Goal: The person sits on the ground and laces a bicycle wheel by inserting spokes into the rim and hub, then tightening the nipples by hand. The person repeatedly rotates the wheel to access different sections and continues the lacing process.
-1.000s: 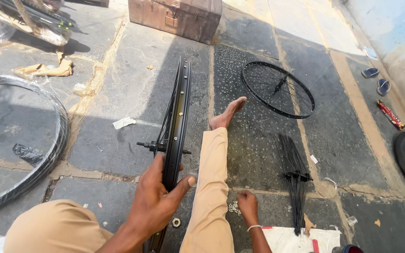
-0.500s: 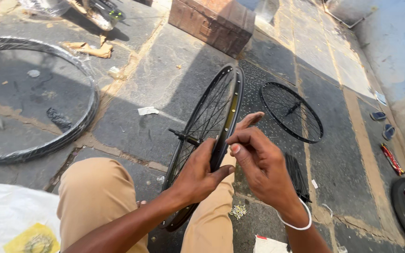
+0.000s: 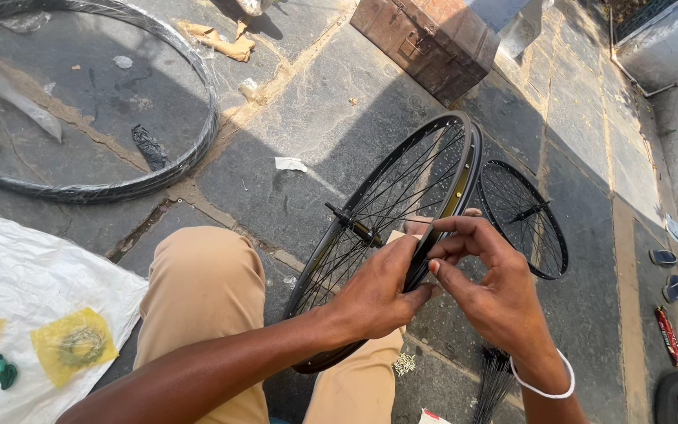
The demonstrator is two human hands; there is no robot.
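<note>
A black spoked bicycle wheel (image 3: pixel 425 169) stands upright between my legs, its axle hub (image 3: pixel 352 224) sticking out to the left. My left hand (image 3: pixel 378 294) grips the rim at its near side. My right hand (image 3: pixel 496 290), a white bangle on the wrist, pinches at the rim just beside the left thumb. A bundle of loose black spokes (image 3: pixel 494 382) and a small pile of spoke nipples (image 3: pixel 404 363) lie on the paving under my hands.
A second spoked wheel (image 3: pixel 529 216) lies flat behind the first. A tyre hoop (image 3: pixel 119 184) lies at the left, a brown metal box (image 3: pixel 433 43) at the top. White sacking (image 3: pixel 33 275) with yellow packets lies at my left. Sandals (image 3: pixel 663 257) are at the right.
The wheel has turned from edge-on to show its spokes. My right hand left the ground and came up to the rim beside my left hand. The camera has shifted left.
</note>
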